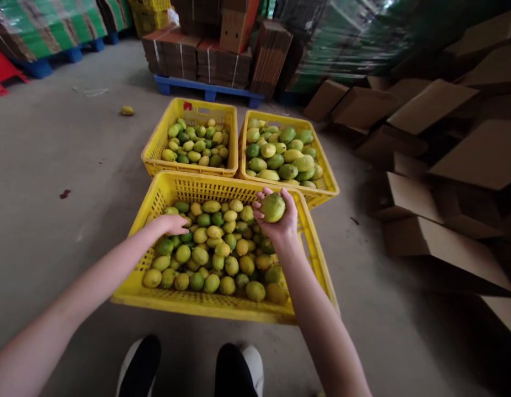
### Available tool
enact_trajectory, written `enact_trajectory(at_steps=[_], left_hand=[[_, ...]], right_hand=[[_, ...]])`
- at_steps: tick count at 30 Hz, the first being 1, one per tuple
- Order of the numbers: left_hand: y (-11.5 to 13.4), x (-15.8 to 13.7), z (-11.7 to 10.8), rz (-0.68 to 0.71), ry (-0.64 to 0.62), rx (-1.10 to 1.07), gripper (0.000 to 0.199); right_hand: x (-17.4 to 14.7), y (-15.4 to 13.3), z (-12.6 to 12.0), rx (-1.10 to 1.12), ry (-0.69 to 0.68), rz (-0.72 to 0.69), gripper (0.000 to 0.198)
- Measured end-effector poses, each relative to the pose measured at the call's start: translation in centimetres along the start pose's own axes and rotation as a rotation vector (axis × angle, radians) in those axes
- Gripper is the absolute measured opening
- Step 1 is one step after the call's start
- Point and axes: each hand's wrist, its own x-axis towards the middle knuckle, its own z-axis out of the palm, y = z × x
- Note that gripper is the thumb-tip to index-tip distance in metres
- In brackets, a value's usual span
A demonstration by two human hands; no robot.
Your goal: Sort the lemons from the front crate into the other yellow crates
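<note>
My right hand (282,223) is raised over the right side of the near yellow crate (214,313), palm up. Its fingers wrap round a greenish-yellow lemon (272,207). On the other side, my left hand (173,224) reaches low over the fruit near the crate's left wall, fingers stretched out and pointing right. Nothing shows in that hand, though its underside is hidden. Many lemons (222,249), from yellow to dark green, lie loose in the near crate.
Behind stand two more yellow crates of fruit: a left one (150,151) with smaller lemons, a right one (328,176) with larger greener ones. A stray lemon (127,111) lies on the floor. Cardboard boxes (433,107) crowd the right; a blue pallet (209,91) bears flattened cartons.
</note>
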Motion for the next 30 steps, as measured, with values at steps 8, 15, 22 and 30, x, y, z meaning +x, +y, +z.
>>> enact_trajectory(at_steps=[8, 15, 22, 30], left_hand=[[7.7, 3.3, 2.3, 0.246, 0.212, 0.023, 0.046], [6.6, 3.9, 2.7, 0.203, 0.481, -0.771, 0.032], [5.7, 1.7, -3.8, 0.286, 0.462, -1.789, 0.045], [6.9, -0.5, -2.7, 0.391, 0.35, -1.636, 0.054]], right_hand=[[1.6, 2.2, -2.8, 0.206, 0.316, 0.095, 0.016], [0.8, 4.4, -2.2, 0.22, 0.137, 0.116, 0.019], [3.9, 6.9, -0.3, -0.155, 0.061, -0.254, 0.037], [1.8, 8.8, -1.8, -0.744, 0.049, -0.666, 0.053]])
